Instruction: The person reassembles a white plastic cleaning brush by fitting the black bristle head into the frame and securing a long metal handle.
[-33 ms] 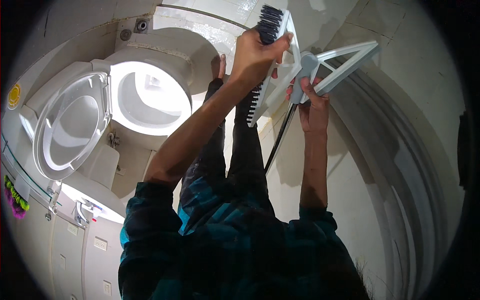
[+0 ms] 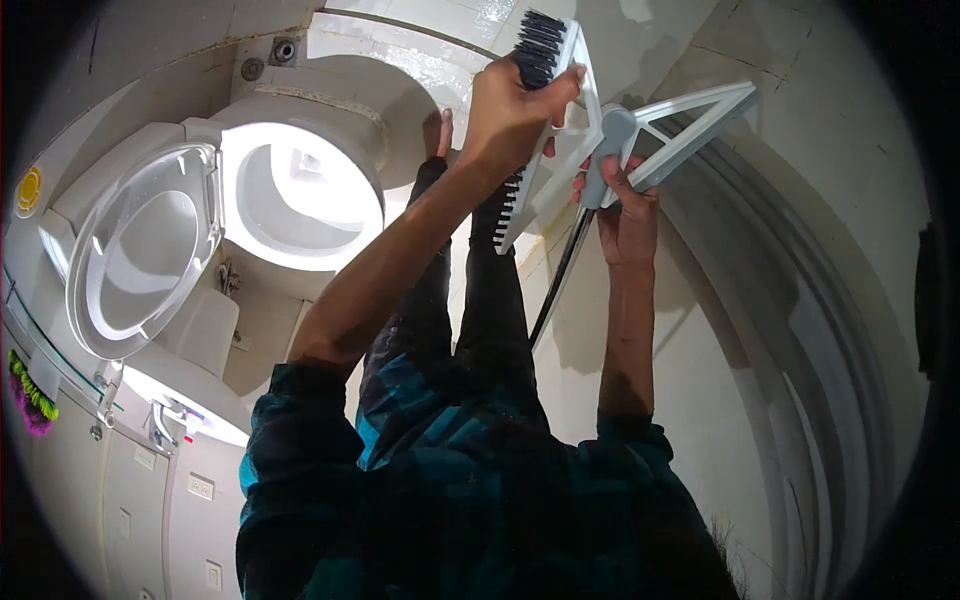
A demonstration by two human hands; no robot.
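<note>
A floor scrub brush with a squeegee side is held up in front of my legs. My left hand (image 2: pixel 512 118) is closed around its white bar with stiff black bristles (image 2: pixel 541 40), the thumb over the frame edge. Bristles show above and below that hand. My right hand (image 2: pixel 630 215) grips the grey swivel joint (image 2: pixel 618 128) from below, thumb in front and fingertips behind. From the joint a second white triangular frame (image 2: pixel 690 107) with a grey blade edge spreads to the right. The dark pole (image 2: pixel 562 275) slants down toward my legs.
At left stands a toilet (image 2: pixel 300 195) with its lid (image 2: pixel 145 260) raised. A washbasin tap (image 2: pixel 160 425) and a green and purple fluffy brush (image 2: pixel 35 395) are at lower left. A grey curtain (image 2: pixel 790 280) hangs along the right. My bare foot (image 2: pixel 440 132) is on the tiled floor.
</note>
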